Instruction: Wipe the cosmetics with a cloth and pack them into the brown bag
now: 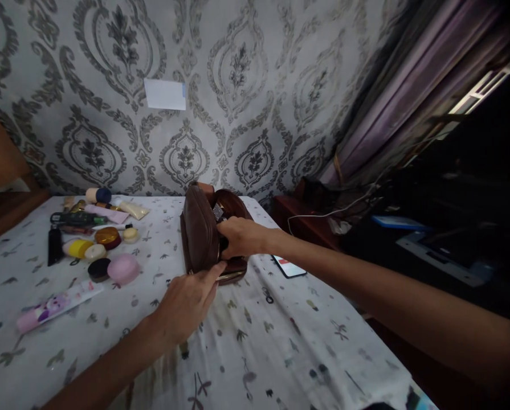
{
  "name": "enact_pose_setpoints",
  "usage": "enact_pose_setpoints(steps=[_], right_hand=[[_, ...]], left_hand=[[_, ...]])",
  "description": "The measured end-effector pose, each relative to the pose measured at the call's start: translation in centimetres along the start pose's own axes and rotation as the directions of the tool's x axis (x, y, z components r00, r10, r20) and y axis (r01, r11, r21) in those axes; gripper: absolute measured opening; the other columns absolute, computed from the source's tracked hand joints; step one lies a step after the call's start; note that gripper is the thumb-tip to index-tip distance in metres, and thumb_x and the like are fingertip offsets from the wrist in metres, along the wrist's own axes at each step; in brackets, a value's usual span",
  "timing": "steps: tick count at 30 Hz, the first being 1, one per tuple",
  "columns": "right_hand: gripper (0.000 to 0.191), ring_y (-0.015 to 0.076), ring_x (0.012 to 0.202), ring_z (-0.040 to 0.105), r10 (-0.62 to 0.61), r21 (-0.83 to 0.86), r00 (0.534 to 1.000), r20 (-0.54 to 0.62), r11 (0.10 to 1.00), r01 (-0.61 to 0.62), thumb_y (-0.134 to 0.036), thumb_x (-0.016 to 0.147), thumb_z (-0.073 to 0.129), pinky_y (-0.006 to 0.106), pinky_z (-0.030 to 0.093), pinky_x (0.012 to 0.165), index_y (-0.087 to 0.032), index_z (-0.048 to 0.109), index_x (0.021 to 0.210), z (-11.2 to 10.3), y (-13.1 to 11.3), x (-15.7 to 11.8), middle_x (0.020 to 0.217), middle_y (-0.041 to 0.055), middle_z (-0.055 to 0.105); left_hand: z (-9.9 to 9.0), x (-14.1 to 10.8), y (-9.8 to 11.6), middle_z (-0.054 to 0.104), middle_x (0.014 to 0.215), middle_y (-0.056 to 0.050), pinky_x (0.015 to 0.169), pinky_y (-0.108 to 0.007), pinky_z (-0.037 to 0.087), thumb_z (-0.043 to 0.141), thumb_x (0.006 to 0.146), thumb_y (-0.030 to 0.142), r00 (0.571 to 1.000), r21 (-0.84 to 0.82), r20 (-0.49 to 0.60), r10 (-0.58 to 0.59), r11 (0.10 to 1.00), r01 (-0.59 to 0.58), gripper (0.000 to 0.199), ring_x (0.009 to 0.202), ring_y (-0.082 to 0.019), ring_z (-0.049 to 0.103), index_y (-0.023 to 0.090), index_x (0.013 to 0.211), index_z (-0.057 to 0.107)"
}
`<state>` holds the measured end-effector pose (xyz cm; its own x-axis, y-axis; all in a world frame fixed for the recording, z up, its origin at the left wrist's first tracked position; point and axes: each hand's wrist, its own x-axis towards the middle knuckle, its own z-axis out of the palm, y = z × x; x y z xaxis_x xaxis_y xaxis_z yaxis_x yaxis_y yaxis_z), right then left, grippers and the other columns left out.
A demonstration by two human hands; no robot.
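A brown zippered bag (200, 233) stands unzipped on the cloth-covered table, its opening facing right. My left hand (188, 299) is closed at the bag's near lower edge, with its fingertips on the zipped rim. My right hand (241, 236) reaches into the opening, and its fingertips are hidden inside, so what they hold, if anything, does not show. Just above the right hand, a small silvery patterned item (217, 212) shows within the bag. A phone (289, 267) with a lit screen lies partly beneath my right forearm.
Left of the bag lie several cosmetics, among them a pink round container (123, 269), an amber jar (107, 237), a dark green bottle (77, 218) and a pink-and-white tube (60, 306). A patterned wall (237, 114) rises behind the table. A white cable (323, 213) runs at right.
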<state>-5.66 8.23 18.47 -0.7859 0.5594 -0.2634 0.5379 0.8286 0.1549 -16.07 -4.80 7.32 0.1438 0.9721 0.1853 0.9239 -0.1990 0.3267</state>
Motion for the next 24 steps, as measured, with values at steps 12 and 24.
enact_pose_setpoints(steps=[12,24], right_hand=[[0.034,0.0243,0.089,0.071,0.028,0.05,0.997,0.074,0.998,-0.032,-0.03,0.069,0.075,0.024,0.05,0.063,-0.013,0.074,0.098,1.0,0.4,1.0,0.091,0.0102,0.075],[0.038,0.0286,0.098,0.07,0.011,-0.038,0.994,0.11,0.999,-0.007,-0.032,0.069,0.076,0.029,0.055,0.074,-0.012,0.074,0.102,2.0,0.2,2.0,0.102,0.0148,0.074]], left_hand=[[-0.5,0.0,0.6,0.073,0.115,-0.009,0.079,-0.04,0.058,0.036,0.098,0.02,1.0,0.006,0.015,0.003,1.0,-0.003,0.042,0.093,-0.025,0.073,0.02,0.139,0.047],[0.0,-0.2,0.0,0.076,0.105,-0.008,0.076,-0.036,0.057,0.036,0.099,0.024,0.996,-0.071,-0.077,0.039,0.997,-0.045,0.04,0.088,-0.023,0.073,0.019,0.135,0.052]])
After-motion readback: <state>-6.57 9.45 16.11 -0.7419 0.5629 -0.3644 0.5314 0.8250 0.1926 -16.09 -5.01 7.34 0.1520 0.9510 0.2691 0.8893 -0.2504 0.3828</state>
